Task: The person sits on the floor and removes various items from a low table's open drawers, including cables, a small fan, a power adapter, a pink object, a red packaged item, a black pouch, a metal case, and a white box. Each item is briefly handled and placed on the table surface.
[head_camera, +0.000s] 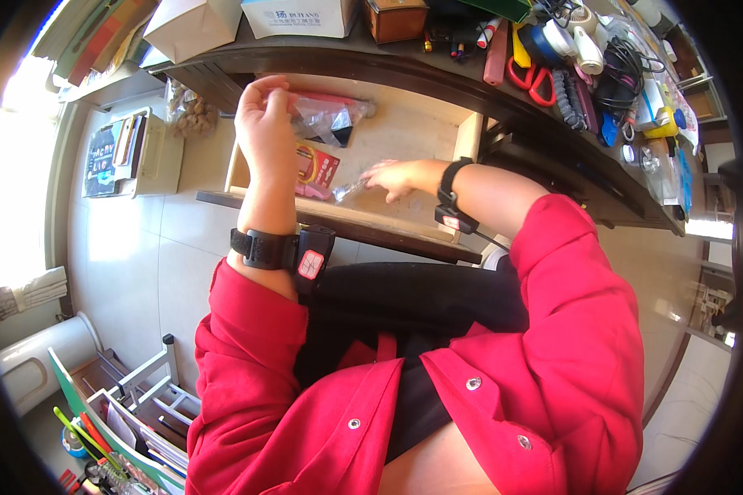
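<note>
An open wooden drawer (408, 230) lies before me. My left hand (266, 117) is raised over its left end, fingers curled beside a clear plastic bag (322, 117) with a black item in it; whether the fingers hold anything cannot be told. Inside the drawer, my right hand (391, 178) reaches in from the right, its fingertips at a small clear packet (348, 190) of metallic pieces; a firm grip is not plain. A red card package (325, 168) with a yellow item and a pink object (313, 190) lie between the hands.
Above the drawer, the dark desk top holds a white glove box (300, 17), a brown box (396, 20), red-handled scissors (534, 83) and coiled black cable (619, 77). A white bin of books (161, 154) and a bag of walnuts (193, 114) stand at left.
</note>
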`<move>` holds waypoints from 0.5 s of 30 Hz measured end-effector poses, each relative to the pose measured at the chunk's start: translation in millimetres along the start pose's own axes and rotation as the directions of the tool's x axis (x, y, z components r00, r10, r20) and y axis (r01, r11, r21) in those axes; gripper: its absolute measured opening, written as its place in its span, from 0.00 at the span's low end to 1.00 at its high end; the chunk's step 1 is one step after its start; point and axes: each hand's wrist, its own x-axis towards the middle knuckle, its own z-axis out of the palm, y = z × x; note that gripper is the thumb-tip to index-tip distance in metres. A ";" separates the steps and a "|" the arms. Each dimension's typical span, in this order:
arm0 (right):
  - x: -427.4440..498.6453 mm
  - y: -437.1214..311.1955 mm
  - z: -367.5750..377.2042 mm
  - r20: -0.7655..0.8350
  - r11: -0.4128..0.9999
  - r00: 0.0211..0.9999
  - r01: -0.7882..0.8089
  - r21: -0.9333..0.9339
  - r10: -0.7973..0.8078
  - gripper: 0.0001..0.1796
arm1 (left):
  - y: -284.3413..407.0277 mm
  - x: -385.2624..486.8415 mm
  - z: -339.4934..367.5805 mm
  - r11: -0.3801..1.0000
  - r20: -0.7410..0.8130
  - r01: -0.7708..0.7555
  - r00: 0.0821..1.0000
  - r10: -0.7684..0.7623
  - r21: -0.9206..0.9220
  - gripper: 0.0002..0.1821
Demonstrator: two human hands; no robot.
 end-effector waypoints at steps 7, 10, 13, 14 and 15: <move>-91.8 -11.0 -67.4 -0.178 0.232 0.963 0.129 0.964 0.204 0.21 | -12.4 -13.8 1.3 0.909 0.613 -0.091 0.765 -0.198 0.406 0.22; -128.2 -32.0 -83.6 -0.334 0.042 0.900 0.336 0.941 0.281 0.15 | -9.0 -21.1 8.0 0.904 0.669 0.067 0.649 -0.361 0.423 0.25; -147.8 -51.4 -90.6 -0.396 -0.034 0.814 0.452 0.892 0.425 0.14 | -3.0 -28.0 16.6 0.898 0.688 0.267 0.578 -0.439 0.349 0.23; -151.3 -57.8 -91.0 -0.403 -0.054 0.792 0.477 0.877 0.458 0.14 | -0.7 -29.7 18.9 0.899 0.712 0.315 0.552 -0.433 0.303 0.22; -153.9 -63.8 -91.1 -0.404 -0.071 0.767 0.500 0.863 0.498 0.15 | 1.4 -31.5 21.1 0.918 0.739 0.252 0.545 -0.397 0.307 0.22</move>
